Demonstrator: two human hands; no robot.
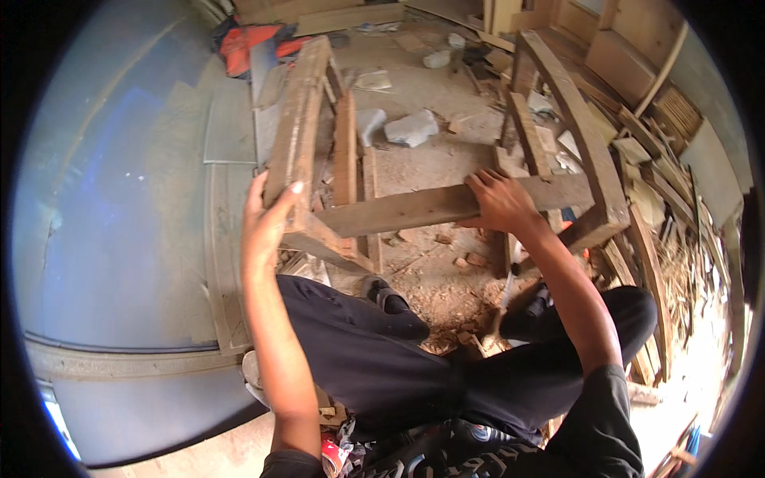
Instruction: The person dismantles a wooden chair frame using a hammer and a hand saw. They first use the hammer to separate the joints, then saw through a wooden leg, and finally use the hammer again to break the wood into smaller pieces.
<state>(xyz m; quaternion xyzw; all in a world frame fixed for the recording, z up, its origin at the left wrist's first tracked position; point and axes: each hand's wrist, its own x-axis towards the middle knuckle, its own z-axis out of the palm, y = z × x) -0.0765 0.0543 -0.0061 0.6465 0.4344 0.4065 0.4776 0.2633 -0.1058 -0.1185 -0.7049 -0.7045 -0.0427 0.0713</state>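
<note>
Two worn wooden frames stand on either side in front of my knees, a left frame (pixel 301 119) and a right frame (pixel 586 135). A flat wooden board (pixel 398 210) spans between them as a crosspiece. My left hand (pixel 265 223) grips the near corner of the left frame, thumb over the top and fingers along its outer side. Wrapped over the board, nearer its right end, is my right hand (pixel 502 203); some of its fingertips are hidden behind the wood. Whether the board is fixed at its ends I cannot tell.
To the left a large blue-grey panel (pixel 127 239) rises close beside my arm. Scrap wood (pixel 669 175) is heaped along the right. Wood chips (pixel 446 299) litter the floor around my feet. A whitish lump (pixel 412 128) and orange cloth (pixel 245 49) lie farther off.
</note>
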